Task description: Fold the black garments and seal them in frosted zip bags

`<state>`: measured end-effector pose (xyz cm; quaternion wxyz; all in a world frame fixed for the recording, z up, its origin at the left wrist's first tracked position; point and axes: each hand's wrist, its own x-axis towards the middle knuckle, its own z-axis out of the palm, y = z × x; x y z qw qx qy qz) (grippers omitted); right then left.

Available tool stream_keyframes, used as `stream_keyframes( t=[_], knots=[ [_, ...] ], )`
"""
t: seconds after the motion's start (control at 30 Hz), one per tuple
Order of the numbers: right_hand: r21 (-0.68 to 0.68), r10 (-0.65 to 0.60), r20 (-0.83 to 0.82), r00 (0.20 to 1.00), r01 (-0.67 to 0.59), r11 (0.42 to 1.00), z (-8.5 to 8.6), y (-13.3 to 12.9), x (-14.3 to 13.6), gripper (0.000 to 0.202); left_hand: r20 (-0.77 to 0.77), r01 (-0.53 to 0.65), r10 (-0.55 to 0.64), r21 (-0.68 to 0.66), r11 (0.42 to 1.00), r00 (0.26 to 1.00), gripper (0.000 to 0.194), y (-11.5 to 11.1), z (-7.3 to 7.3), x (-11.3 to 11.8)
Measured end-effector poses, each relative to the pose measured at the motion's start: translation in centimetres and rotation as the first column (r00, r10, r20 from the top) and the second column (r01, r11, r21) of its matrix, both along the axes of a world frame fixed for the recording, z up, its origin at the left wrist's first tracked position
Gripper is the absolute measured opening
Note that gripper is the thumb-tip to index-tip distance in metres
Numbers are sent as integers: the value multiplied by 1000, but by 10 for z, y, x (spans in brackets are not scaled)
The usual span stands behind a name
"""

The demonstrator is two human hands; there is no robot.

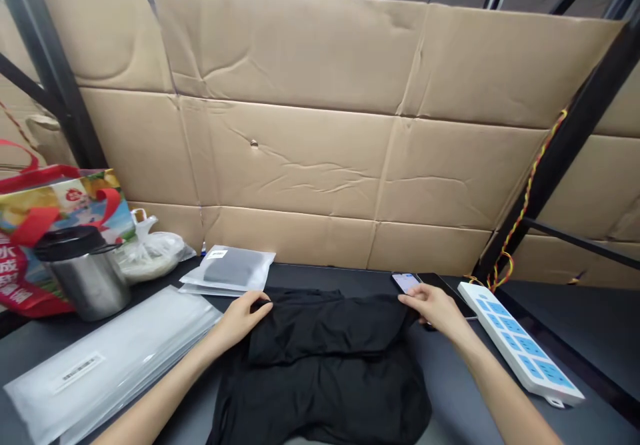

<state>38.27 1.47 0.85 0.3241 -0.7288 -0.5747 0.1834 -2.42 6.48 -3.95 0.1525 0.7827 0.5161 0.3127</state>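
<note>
Left grip (245, 315) was pinched, thumb to fingers, on the far left corner of the cloth (320, 392), and I had the right grip (435, 306) clamped likewise on its far right corner. This black cloth lay at the near middle of the worktop (445, 372), with a fold across its far part and a creased part showing on the near side of that fold. At left I saw a stack of packets (145, 338) with a barcode label; a smaller packet (237, 268) lay beyond, on the far side of the left grip. At far left stood a flask (95, 285), in front of a colourful tote (15, 272), with a plastic bag (153, 255) just to its right. A phone (404, 282) lay lit just beyond the right grip, and a white power strip (520, 342) slanted along the right. Cardboard (300, 165) walled the far side.
</note>
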Motion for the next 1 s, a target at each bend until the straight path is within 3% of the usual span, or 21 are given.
stream_keyframes(
  t=[0.1, 0.2, 0.27, 0.33, 0.43, 0.57, 0.63, 0.67, 0.73, 0.83, 1.0],
  knots=[
    [120, -1, 102, 995, -11, 993, 17, -3, -39, 14, 34, -12, 12, -8, 1000, 999, 25, 0, -3, -1],
    [199, 70, 368, 927, -152, 968, 25, -10, -101, 2, 55, -22, 23, -3, 1000, 998, 25, -1, -5, -1],
    [95, 162, 528, 833, -248, 964, 20, -13, -143, 7, 61, -23, 23, 1, 1000, 998, 25, -3, -5, 0],
    [51, 218, 555, 803, -294, 954, 10, -15, -175, 11, 63, -18, 18, 5, 1000, 998, 24, -4, -5, 1],
    [21, 291, 549, 783, -361, 932, -7, -16, -196, 14, 62, -7, 6, 12, 1000, 998, 23, -6, -3, 1],
    [96, 368, 492, 789, -470, 878, -7, -21, -175, 17, 60, 7, -8, 11, 1000, 998, 24, -7, -2, 1],
    [220, 299, 423, 855, -417, 882, -2, -22, -150, 21, 62, 12, -13, 4, 1000, 998, 23, -7, -3, 0],
    [261, 213, 381, 900, -326, 909, -1, -22, -137, 19, 64, 14, -14, 1, 1000, 998, 23, -7, -3, 0],
    [112, 104, 344, 933, -151, 982, -4, -20, -115, 18, 68, 15, -15, -7, 1000, 998, 23, -6, -4, 1],
    [-151, 201, 272, 941, -165, 975, -19, -16, -98, 34, 74, 5, -4, -19, 1000, 997, 24, -6, -5, 1],
    [-150, 246, 176, 953, -221, 964, -35, -11, -89, 35, 90, 5, 0, -59, 998, 996, 23, -12, 0, 8]
  ],
)
